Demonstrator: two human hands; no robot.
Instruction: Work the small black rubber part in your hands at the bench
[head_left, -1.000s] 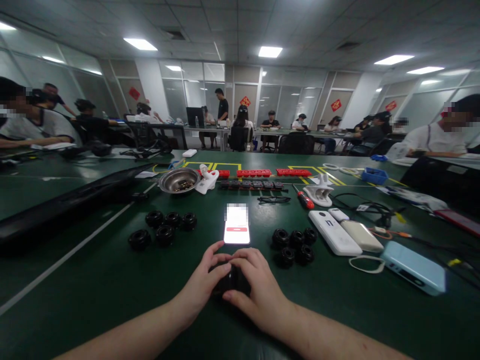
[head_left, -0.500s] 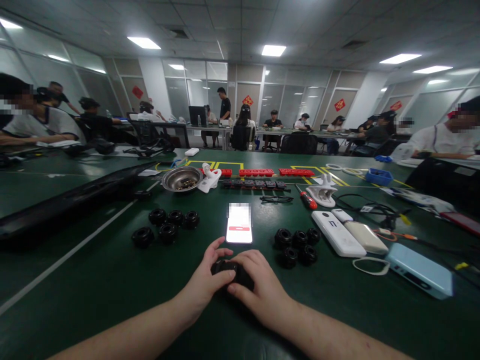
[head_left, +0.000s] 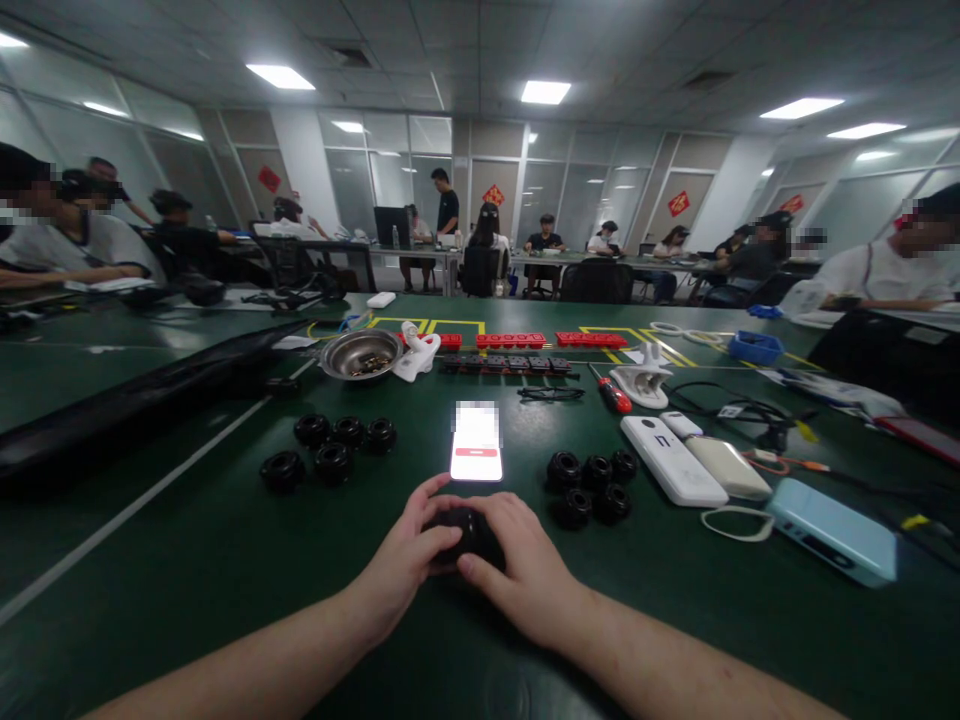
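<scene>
Both hands meet at the near middle of the green table, just in front of a lit phone (head_left: 475,460). Between them is a black rounded part (head_left: 471,530), partly covered by fingers; whether it is one piece or two I cannot tell. My left hand (head_left: 411,540) grips its left side, thumb on top. Curled over the right side is my right hand (head_left: 525,555), its thumb at the near edge. Several black ring-shaped parts stand in a left group (head_left: 333,461) and a right group (head_left: 576,506), each with a hole in its top.
A metal bowl (head_left: 361,356) with small pieces, red trays (head_left: 510,341), a black strip (head_left: 510,365) and a screwdriver (head_left: 615,392) lie beyond the phone. On the right are a white power bank (head_left: 671,462), a light blue box (head_left: 832,530) and cables. People sit around the room.
My left thumb has shifted left over the black part, and the part has turned a little in my hands. The whole view has tilted slightly.
</scene>
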